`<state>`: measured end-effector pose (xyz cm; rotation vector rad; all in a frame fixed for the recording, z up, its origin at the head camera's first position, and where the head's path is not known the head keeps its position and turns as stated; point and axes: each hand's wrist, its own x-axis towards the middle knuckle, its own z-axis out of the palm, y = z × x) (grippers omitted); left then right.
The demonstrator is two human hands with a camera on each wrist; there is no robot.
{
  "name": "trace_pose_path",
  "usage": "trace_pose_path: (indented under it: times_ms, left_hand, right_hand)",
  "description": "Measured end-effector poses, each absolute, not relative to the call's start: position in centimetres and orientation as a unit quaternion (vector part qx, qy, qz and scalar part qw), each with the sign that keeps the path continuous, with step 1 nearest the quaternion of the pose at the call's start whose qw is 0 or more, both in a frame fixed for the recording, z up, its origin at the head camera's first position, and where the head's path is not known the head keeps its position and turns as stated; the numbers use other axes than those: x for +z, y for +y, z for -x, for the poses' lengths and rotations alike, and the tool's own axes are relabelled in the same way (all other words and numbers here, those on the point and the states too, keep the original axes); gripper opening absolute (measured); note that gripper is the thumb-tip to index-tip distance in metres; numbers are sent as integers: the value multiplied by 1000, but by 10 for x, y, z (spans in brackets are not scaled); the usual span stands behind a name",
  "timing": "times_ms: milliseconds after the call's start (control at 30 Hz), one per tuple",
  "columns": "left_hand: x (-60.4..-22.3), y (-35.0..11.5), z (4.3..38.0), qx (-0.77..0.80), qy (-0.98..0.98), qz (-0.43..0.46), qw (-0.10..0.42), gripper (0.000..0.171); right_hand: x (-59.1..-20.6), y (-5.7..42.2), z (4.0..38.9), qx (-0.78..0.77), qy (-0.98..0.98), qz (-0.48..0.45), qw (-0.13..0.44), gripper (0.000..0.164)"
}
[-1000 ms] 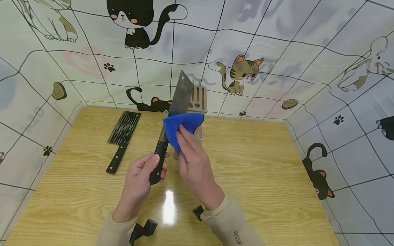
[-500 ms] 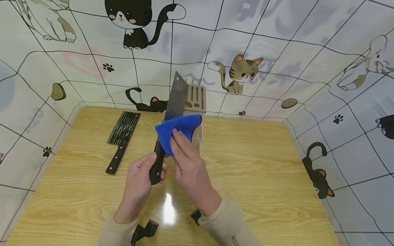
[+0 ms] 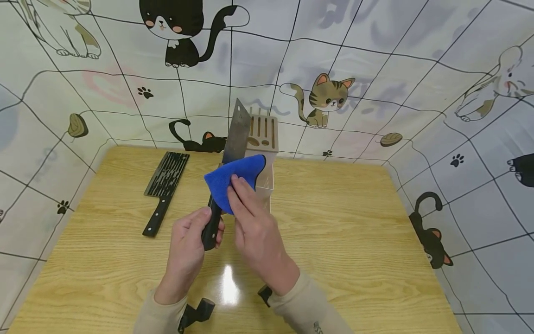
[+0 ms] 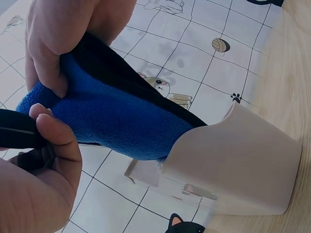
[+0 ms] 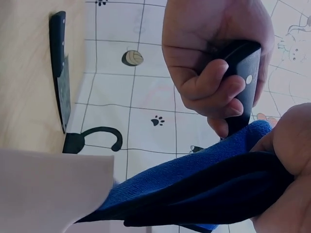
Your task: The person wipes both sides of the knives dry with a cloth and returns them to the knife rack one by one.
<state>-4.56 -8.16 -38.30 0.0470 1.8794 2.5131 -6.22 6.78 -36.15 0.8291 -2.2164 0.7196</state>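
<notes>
My left hand grips the black riveted handle of a cleaver, whose grey blade points up and away. A blue cloth with a dark edge lies folded over the lower blade near the handle. It is held there by my right hand, its fingers laid along the cloth. Seen from the left wrist, fingertips press into the cloth and hide the blade beneath. In the right wrist view, the left fingers curl round the handle.
Another cleaver with a dark patterned blade lies at the left of the wooden table. A pale slotted knife holder stands behind the held cleaver, near the cat-printed backdrop.
The cloth and my right hand have slid down the blade and left, toward the handle. More of the upper blade and holder shows. My left hand keeps its grip, nearly still.
</notes>
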Motion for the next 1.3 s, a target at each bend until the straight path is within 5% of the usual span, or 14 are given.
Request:
trace_pose_path:
  times_ms: [700,1300]
  left_hand:
    - [-377,-81,44,790,612,27,-39,48]
    - [-381,-71,43,772,629,-25,-87,37]
  right_hand:
    - [-367,62,42,253,-836,-352,336,36]
    - [-349,71,68,264,-850,-308,337,34]
